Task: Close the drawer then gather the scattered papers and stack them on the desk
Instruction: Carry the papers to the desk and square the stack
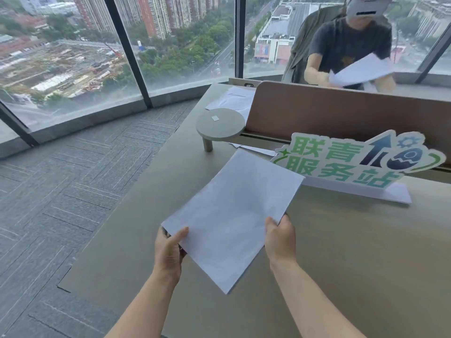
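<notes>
You are holding a stack of white papers (pixel 234 215) with both hands above the near part of the grey-green surface (pixel 353 252). Your left hand (pixel 169 252) is clamping the stack's near-left corner, thumb lying on top and fingers tucked underneath. Your right hand (pixel 279 240) is gripping the right edge near the corner, thumb on top. The stack is sitting tilted, its far corner pointing away from you and its near corner hanging toward you.

Just beyond the stack's far-right edge, a cut-out sign (pixel 358 159) with green characters and a rocket picture is standing on a white base, close enough to crowd that side. To the far left of the sign, a small round stand (pixel 220 126) on a short leg is resting on the surface, and a loose sheet (pixel 253 149) is lying flat between the stand and the sign. Behind these, a brown divider panel (pixel 341 113) is running across. More scattered sheets (pixel 234 101) are lying on the far surface left of the panel.

Beyond the panel, another person (pixel 349 42) in a dark T-shirt is holding white sheets (pixel 361 69). Grey carpet (pixel 61 191) is spreading to the left, and tall windows (pixel 73 57) are showing a city below.
</notes>
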